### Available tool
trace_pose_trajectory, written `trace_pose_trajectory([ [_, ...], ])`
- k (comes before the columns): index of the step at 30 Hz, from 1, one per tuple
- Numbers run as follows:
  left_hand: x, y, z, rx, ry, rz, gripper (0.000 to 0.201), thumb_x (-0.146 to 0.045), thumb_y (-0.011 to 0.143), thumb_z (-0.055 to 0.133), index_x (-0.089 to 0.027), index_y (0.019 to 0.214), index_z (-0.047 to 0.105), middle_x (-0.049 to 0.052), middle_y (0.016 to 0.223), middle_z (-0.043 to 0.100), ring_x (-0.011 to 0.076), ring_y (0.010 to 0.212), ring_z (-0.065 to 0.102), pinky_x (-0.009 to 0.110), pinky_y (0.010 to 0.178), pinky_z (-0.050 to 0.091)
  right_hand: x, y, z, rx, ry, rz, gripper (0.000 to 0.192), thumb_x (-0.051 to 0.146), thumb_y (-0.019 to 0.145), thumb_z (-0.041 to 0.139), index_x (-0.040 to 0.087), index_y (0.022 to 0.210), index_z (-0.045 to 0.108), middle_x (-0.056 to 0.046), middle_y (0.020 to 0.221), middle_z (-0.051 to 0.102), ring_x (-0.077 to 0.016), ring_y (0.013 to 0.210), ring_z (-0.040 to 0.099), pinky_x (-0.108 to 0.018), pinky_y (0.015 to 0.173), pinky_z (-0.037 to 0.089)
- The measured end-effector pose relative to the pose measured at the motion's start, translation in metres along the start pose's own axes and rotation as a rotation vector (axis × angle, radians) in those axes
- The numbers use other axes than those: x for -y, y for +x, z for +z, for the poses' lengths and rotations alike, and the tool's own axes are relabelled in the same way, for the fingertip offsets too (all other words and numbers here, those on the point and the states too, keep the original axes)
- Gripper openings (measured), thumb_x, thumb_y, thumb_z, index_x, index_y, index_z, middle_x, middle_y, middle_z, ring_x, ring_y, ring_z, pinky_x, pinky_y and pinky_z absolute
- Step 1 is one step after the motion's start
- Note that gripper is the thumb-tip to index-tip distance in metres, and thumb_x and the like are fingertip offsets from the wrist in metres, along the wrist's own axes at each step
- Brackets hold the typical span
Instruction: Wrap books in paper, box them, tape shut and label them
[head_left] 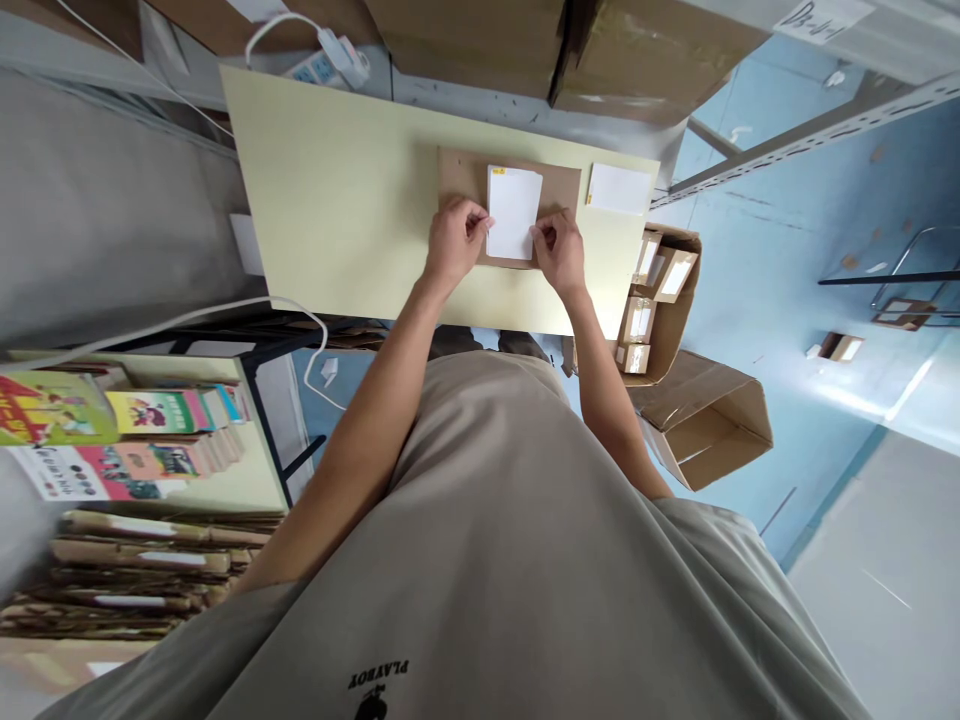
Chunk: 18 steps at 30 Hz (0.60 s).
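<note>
A white label sheet [514, 215] with a small yellow mark at its top left lies over a flat brown cardboard package [559, 185] on the pale yellow table. At the sheet's left edge, my left hand [454, 240] is closed, thumb and finger pinching the lower part. My right hand [561, 252] pinches the opposite edge, near the bottom right corner. The sheet's upper part appears to rest over the package; whether it is stuck down I cannot tell. Another white label sheet [618, 189] lies to the right of the package.
Large cardboard boxes [472, 45] line the table's [330, 190] far side, near a power strip [319, 68]. On the right stand a carton of small boxes [679, 320] and an open carton [712, 440]. Books [161, 412] and stacked packages [142, 575] are at the left.
</note>
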<state>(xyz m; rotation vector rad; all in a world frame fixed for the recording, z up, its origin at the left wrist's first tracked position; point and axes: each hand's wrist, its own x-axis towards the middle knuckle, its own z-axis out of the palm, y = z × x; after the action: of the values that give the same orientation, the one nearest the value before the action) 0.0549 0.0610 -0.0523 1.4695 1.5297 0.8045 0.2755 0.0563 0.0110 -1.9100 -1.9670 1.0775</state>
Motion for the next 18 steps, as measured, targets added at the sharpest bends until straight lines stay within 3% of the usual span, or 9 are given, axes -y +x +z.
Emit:
trace_pose_trajectory([
  [6,0.005,0.000,0.002,0.003,0.019,-0.015,0.025,-0.048,0.109,0.077,-0.025,0.102,0.071,0.007,0.105,0.077,0.0254,0.113,0.079,0.037,0.105,0.063,-0.032,0.009,0.023,-0.059,0.013,-0.035,0.040,0.054,0.125,0.043,0.025,0.126,0.072,-0.013,0.128,0.074,-0.0248,0.112,0.064,-0.044,0.105,0.057],
  [9,0.003,-0.001,0.003,0.030,0.073,-0.037,0.023,-0.044,0.105,0.082,-0.024,0.104,0.070,0.007,0.107,0.074,0.0251,0.108,0.077,0.040,0.106,0.063,-0.044,0.012,0.030,-0.078,0.037,-0.083,0.031,0.049,0.120,0.057,0.021,0.125,0.072,-0.012,0.130,0.071,-0.0261,0.111,0.067,-0.049,0.105,0.060],
  [14,-0.004,-0.005,0.005,0.035,0.180,-0.040,0.047,-0.035,0.080,0.105,-0.024,0.109,0.069,0.007,0.110,0.071,0.0308,0.115,0.071,0.050,0.112,0.062,-0.044,0.014,0.027,-0.047,0.042,-0.094,0.034,0.042,0.103,0.085,0.019,0.125,0.073,-0.010,0.125,0.070,-0.0287,0.111,0.070,-0.053,0.104,0.064],
  [18,-0.007,-0.002,0.008,-0.004,0.220,-0.091,0.037,-0.029,0.084,0.099,-0.025,0.105,0.069,0.006,0.104,0.071,0.0285,0.109,0.070,0.048,0.108,0.062,-0.035,0.019,0.022,-0.060,0.049,0.007,0.021,0.041,0.107,0.079,0.021,0.112,0.076,-0.009,0.118,0.076,-0.0255,0.101,0.073,-0.046,0.098,0.064],
])
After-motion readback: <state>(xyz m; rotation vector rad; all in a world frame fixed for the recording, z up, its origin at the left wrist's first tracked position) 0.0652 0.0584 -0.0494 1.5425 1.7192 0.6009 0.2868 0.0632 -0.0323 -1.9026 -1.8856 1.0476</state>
